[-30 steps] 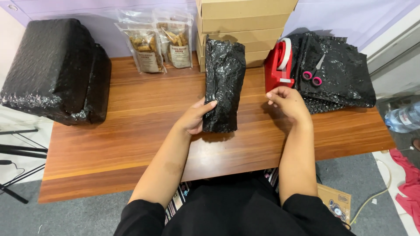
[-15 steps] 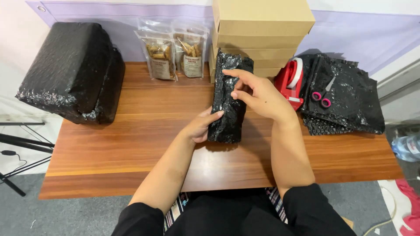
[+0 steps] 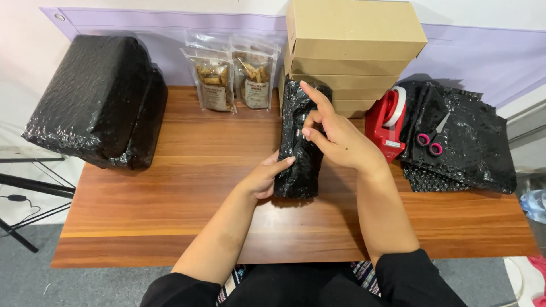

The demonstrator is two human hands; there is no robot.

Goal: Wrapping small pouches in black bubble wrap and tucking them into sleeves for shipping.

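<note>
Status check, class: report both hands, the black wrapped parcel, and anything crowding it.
Left hand steadies black bubble-wrapped parcel. Right hand on its top, fingers spread. Cardboard boxes close behind.

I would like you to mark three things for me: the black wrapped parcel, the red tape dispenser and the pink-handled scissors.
black wrapped parcel (image 3: 300, 170): head view, on its lower front.
red tape dispenser (image 3: 380, 126): head view, on its red side.
pink-handled scissors (image 3: 430, 143): head view, on the pink handles.

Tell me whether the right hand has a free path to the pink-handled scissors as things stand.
Probably yes. The right hand rests on the black wrapped parcel, and the scissors lie exposed atop the black bubble-wrap pile to its right. Only the red tape dispenser stands between; reaching over or around it looks easy.
</note>
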